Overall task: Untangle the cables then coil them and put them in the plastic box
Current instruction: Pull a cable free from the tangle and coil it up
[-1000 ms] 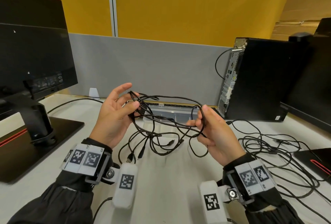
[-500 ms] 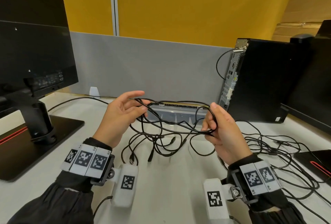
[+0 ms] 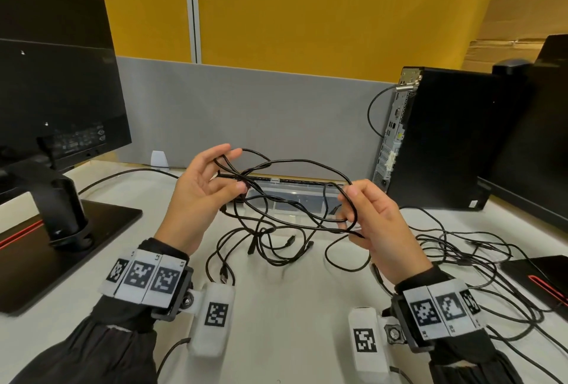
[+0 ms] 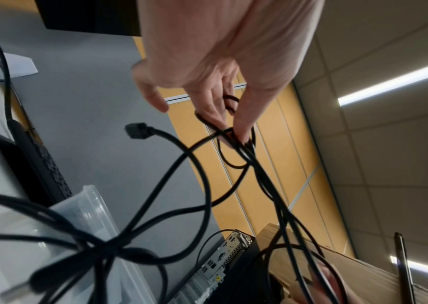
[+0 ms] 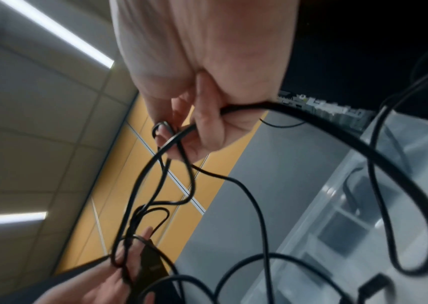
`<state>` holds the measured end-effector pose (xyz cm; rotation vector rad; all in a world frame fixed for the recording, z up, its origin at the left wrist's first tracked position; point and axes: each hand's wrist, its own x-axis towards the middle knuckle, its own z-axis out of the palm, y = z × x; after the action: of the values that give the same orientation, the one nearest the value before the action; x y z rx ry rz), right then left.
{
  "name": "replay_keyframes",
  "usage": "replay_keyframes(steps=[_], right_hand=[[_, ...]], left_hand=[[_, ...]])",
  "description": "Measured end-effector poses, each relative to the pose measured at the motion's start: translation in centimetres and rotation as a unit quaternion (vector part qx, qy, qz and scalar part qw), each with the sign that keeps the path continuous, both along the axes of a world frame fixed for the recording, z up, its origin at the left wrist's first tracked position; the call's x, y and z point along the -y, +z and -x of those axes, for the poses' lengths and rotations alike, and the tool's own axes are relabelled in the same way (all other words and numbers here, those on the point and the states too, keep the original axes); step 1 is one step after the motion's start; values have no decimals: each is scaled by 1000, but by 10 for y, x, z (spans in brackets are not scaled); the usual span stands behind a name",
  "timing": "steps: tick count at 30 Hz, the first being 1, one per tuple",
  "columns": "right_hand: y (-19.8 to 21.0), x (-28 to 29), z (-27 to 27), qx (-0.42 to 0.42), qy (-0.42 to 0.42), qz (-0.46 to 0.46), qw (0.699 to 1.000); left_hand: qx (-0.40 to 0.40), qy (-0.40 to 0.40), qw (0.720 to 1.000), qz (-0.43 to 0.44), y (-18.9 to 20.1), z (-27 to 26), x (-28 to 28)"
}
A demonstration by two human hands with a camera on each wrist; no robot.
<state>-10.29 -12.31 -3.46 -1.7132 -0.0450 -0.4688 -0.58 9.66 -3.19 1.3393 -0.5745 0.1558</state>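
Thin black cables (image 3: 285, 199), seemingly knotted, hang looped between both hands' pinching fingers (image 3: 353, 196).

Hands: two, a left hand (image 3: 199, 196) and a right hand (image 3: 378, 223)
Tangled bunches of thin black cables: two, one held bunch (image 3: 285, 199), one loose bunch (image 3: 479, 260) on the desk
Clear rectangular plastic boxes: one (image 3: 295, 196)
Black flat monitors: two (image 3: 58, 91) (image 3: 541, 137)
Black upright computer towers: one (image 3: 445, 137)
Single cable strands: too tangled to count
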Motion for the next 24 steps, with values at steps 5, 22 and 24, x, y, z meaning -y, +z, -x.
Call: replay_keyframes(steps=[5,22,24], right_hand=[[0,0,-1,18,-6,18,1000],[-6,23,-5,72,-146,-45,986],[-5,27,-4,70,-146,-69,984]], left_hand=[[-118,-47,986,112,6,-3,-2],[-213,7,945,248,14,-18,-29],[-210,20,942,262,13,-25,-43]])
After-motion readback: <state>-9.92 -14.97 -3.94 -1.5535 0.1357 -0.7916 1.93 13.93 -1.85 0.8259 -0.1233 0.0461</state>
